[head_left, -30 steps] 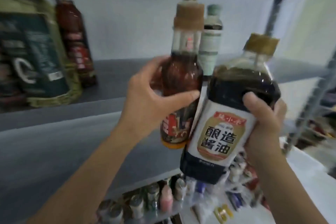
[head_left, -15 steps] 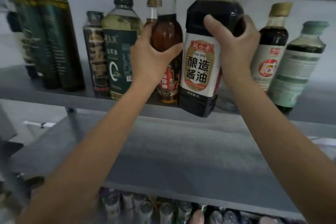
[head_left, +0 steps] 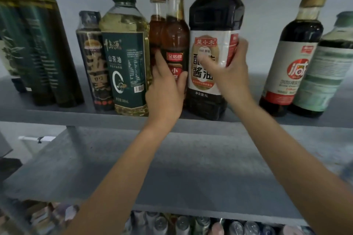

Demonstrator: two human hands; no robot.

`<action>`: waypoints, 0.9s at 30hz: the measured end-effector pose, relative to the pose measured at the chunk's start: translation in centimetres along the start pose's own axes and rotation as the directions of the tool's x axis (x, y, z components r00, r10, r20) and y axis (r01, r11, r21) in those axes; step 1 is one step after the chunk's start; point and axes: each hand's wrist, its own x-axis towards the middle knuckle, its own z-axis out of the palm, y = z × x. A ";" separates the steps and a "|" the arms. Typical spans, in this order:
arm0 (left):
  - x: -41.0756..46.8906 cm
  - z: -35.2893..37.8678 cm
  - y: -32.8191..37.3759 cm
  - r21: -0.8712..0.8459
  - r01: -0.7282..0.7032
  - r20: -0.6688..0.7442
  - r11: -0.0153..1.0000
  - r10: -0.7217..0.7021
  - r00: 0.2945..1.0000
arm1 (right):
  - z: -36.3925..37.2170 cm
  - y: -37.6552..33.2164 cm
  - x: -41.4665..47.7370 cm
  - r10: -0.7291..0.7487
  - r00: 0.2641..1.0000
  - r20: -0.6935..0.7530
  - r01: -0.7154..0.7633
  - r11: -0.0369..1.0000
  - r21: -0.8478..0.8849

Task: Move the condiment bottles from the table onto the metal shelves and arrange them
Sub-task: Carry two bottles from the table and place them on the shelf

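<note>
Nearest, small capped cans (head_left: 160, 223) are seen below a broad grey metal shelf board (head_left: 172, 168). Beyond it, the left hand (head_left: 166, 89) is curled round the slim amber glass bottle with the red label (head_left: 174, 44), and the right hand (head_left: 229, 70) is wrapped round the large dark soy sauce bottle with the white label (head_left: 215, 25) — each grip is closed on its bottle. Both appear to be stood upright on the upper grey metal shelf (head_left: 57, 114), between a pale-yellow oil bottle with a green label (head_left: 126, 53) and a dark bottle with a red-and-white label (head_left: 292, 59). Placement is judged nearly done — release and straightening are left; the tabletop is not shown, so remaining bottles cannot be told
</note>
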 end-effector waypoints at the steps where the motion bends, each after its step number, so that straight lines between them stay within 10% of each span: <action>1: -0.1 0.0 -0.2 0.003 -0.001 0.015 1.000 0.001 1.000 | 0.2 0.9 -0.7 0.023 1.000 0.017 -0.023 1.000 -0.013; 16: -4.0 0.5 -2.6 0.045 -0.065 0.224 0.997 0.053 0.973 | 0.7 2.8 -4.9 0.077 0.995 -0.056 -0.086 0.978 -0.189; 23: -13.0 0.0 -4.0 -0.113 -0.486 0.135 0.867 0.498 0.857 | -3.7 4.9 -16.0 -0.099 0.992 0.084 0.126 0.570 -0.812; 27: -20.7 1.8 -3.8 -0.316 -0.557 0.320 0.768 0.639 0.700 | -7.4 6.7 -26.5 0.143 0.990 -0.021 -0.086 0.464 -0.882</action>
